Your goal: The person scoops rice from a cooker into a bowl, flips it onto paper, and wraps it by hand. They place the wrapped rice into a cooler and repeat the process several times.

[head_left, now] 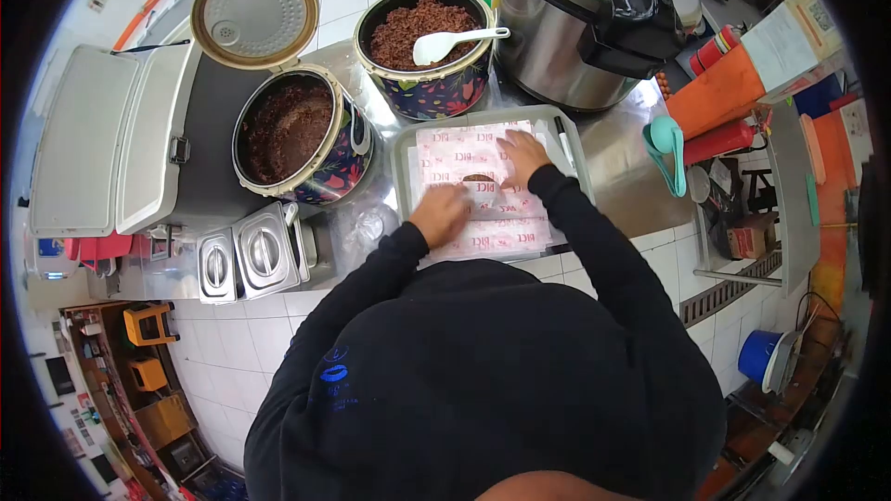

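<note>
White wrapping paper (441,150) with pink-red RICE lettering lies in sheets on a pale grey tray (406,156). Between my hands, a folded flap of it partly covers a small brown mound, which looks like the dark rice. My left hand (441,213) is curled at the paper's left side, slightly blurred, its fingers closed on the paper's edge. On the right, my right hand (524,156) rests on the paper with its fingers apart. What lies beneath the flap is hidden.
Two flowered pots (320,165) of dark brown rice stand open behind the tray; a white rice paddle (445,44) rests in the farther one. A large steel cooker (548,46) is at back right. Lidded steel containers (267,243) sit at left; a turquoise scoop (665,144) hangs right.
</note>
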Demonstrator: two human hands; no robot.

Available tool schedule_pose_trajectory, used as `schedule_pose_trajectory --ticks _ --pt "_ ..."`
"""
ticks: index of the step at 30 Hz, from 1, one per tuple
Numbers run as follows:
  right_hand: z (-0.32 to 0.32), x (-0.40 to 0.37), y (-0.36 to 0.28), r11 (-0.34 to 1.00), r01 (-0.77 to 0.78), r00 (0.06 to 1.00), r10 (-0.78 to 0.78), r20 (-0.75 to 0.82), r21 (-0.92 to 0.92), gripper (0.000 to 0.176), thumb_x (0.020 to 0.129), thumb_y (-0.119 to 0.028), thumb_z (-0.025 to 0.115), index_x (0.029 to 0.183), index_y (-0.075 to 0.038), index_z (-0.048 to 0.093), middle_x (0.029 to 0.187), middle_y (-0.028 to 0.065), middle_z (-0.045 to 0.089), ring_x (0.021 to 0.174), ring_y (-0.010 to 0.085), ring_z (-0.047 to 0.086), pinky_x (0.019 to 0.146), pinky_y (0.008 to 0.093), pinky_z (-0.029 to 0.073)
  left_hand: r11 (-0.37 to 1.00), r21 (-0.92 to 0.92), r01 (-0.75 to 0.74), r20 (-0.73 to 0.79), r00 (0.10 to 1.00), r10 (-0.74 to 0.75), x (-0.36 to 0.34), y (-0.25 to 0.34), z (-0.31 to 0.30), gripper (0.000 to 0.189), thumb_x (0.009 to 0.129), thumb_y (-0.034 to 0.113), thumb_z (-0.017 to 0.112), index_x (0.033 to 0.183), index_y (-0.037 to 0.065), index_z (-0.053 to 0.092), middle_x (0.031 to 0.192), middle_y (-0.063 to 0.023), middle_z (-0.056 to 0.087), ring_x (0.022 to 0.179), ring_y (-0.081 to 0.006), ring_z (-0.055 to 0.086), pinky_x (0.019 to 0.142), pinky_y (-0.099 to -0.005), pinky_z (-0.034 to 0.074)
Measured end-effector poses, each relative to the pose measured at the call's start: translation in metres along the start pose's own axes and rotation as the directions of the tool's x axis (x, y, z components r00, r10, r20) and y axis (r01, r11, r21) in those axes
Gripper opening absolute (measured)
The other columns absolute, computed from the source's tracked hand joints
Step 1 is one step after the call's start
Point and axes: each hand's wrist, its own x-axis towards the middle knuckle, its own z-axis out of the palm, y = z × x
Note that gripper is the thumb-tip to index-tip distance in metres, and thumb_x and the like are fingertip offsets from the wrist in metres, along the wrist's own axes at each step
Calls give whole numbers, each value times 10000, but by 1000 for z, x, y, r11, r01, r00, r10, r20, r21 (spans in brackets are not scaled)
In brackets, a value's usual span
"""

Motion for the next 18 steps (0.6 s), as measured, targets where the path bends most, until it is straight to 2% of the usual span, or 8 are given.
schedule_pose_trajectory --ticks 1,7,8,11,12,15,16,18 --pt "-4 10 3 1000 -23 996 22 88 12 847 429 -330 879 1166 -63 559 1190 171 504 1134 339 456 960 408 397 988 -36 -149 70 986 151 -4 5 3 416 768 173 651 1150 55 537 1227 -161 515 1141 -325 495 886 -442 418" --pt "-11 58 26 990 -134 885 137 445 -39 826 464 -370 864 1181 -115 542 1150 112 585 1113 305 517 921 419 403 990 90 -110 256 963 84 -11 24 9 642 823 289 603 1378 81 356 1483 -130 262 1363 -306 265 1048 -499 291" --pt "-11 59 28 996 -68 906 88 414 -62 600 564 -315 825 1079 -107 598 993 100 650 996 281 592 854 390 439 992 76 -104 244 966 82 -11 23 10 635 822 283 603 1372 77 362 1478 -135 269 1358 -309 273 1044 -497 296" --pt "-16 63 29 980 -66 906 -22 423 190 398 651 -241 773 983 -71 633 897 131 661 890 301 625 761 369 469 996 47 -77 221 973 65 -8 20 9 628 819 278 605 1363 71 372 1471 -140 279 1348 -310 289 1036 -495 306" --pt "-31 55 17 959 33 950 -118 289 283 255 686 -197 740 874 -47 653 824 133 663 794 303 636 694 345 485 997 43 -71 227 972 60 -7 18 10 635 818 287 607 1366 73 369 1473 -136 275 1347 -305 290 1037 -495 305" --pt "-45 29 -7 913 -97 823 -150 548 396 219 681 -194 738 835 -52 673 810 110 670 757 269 637 706 338 490 998 7 -62 195 979 59 -11 17 16 622 810 273 614 1352 71 386 1432 -142 335 1312 -308 334 1019 -479 325" --pt "-42 13 -12 866 54 853 -298 428 497 163 684 -184 730 792 -69 693 759 93 662 707 240 630 704 340 494 998 18 -58 195 979 54 -13 15 20 610 809 267 614 1343 69 397 1408 -143 368 1292 -306 357 1008 -473 335" --pt "-33 -16 -25 919 95 836 -282 470 383 116 708 -149 691 810 -98 709 768 90 647 752 255 622 716 351 488 997 -47 -58 215 974 67 -10 14 15 564 794 236 625 1300 61 447 1249 -139 495 1153 -303 474 951 -462 365"
